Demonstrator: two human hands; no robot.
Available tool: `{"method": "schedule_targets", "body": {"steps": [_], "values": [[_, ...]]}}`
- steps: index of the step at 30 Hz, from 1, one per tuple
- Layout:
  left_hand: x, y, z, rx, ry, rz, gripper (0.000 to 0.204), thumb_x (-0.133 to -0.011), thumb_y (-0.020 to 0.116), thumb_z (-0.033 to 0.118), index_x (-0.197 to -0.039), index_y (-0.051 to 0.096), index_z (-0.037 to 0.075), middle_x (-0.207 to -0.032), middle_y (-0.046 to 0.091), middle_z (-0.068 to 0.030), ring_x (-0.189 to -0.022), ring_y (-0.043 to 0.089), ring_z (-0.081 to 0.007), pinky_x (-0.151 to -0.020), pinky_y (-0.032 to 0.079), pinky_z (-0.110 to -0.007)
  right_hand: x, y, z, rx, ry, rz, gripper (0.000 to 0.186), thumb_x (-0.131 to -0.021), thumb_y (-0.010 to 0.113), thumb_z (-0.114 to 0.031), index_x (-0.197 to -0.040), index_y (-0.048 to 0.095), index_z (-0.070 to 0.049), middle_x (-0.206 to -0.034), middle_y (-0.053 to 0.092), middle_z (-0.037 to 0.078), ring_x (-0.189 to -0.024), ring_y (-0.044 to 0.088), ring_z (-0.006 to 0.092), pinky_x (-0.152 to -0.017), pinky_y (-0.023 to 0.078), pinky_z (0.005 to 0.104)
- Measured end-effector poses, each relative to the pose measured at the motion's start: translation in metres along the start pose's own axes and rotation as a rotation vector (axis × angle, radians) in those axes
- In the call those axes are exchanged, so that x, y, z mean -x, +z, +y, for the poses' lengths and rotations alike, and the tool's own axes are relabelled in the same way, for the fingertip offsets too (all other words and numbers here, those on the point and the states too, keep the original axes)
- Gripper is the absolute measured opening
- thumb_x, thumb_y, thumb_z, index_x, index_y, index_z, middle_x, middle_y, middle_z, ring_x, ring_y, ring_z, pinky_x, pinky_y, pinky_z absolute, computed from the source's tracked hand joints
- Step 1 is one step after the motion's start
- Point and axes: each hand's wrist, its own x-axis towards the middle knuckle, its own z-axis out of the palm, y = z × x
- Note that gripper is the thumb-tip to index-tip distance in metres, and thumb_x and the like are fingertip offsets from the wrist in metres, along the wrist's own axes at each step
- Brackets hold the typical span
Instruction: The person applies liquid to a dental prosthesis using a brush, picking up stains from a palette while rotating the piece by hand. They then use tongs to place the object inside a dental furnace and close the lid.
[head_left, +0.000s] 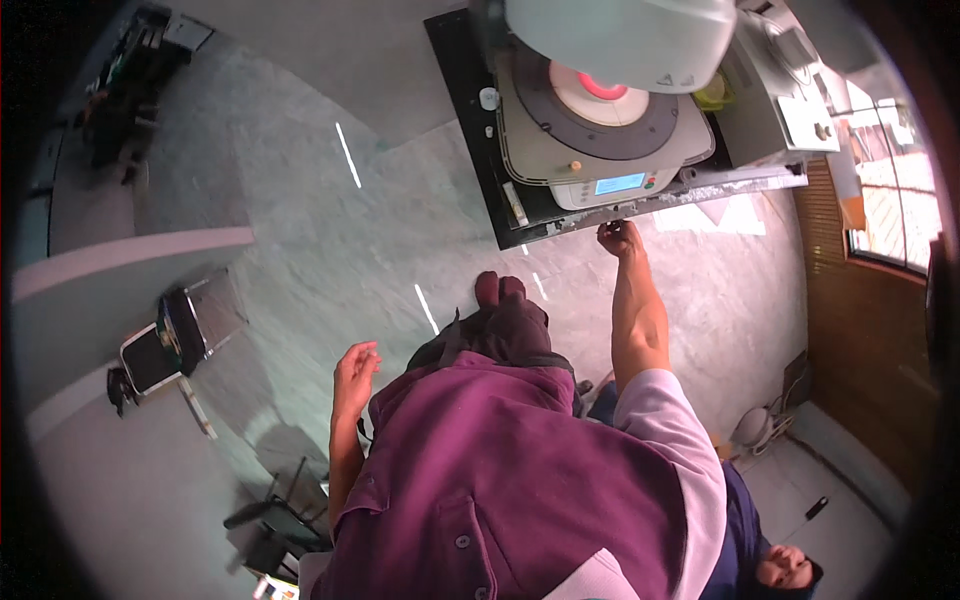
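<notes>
My right hand [617, 237] reaches out to the front edge of a black benchtop [473, 110], its fingers curled in. What they hold, if anything, is too small to make out. Just beyond it stands a tabletop furnace [540, 172] with a lit blue display [620, 184] on its front. The furnace's pale upper head [625, 40] is raised, and a red glow [603, 88] shows beneath it. A round firing platform [600, 110] with a dark ring sits under that head. Away to the left, my left hand [356, 375] hangs in the air, fingers loosely apart and holding nothing.
Small white pieces [488, 98] lie left of the furnace, and a grey box-shaped appliance [770, 110] stands at its right. Behind me at lower right is another person [745, 540] in dark blue. A folding chair [155, 355] and a black stool [280, 525] are at left.
</notes>
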Motion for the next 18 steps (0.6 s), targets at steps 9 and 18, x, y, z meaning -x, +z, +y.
{"method": "schedule_targets", "body": {"steps": [9,18], "values": [[0.052,0.01,-0.064,0.147,-0.171,0.069,0.029,-0.102,0.061,0.016,-0.127,0.067,0.002,-0.105,0.073,-0.0103,-0.089,0.067,-0.016,-0.082,0.055,-0.032,0.016,-0.013,0.002,0.051,0.024,0.067,0.047,-0.107,0.049,-0.033,-0.135,0.039,0.003,-0.109,0.067,0.021,-0.085,0.071,0.0326,-0.075,0.062,0.0389],[0.038,-0.03,-0.088,0.298,-0.086,0.109,0.03,-0.102,0.061,0.015,-0.128,0.065,0.0,-0.104,0.072,-0.0089,-0.088,0.066,-0.0145,-0.083,0.054,-0.03,0.049,-0.056,0.09,0.286,-0.178,0.231,0.028,-0.102,0.06,-0.024,-0.122,0.051,-0.008,-0.11,0.06,0.022,-0.088,0.069,0.0326,-0.072,0.062,0.0389]]}}
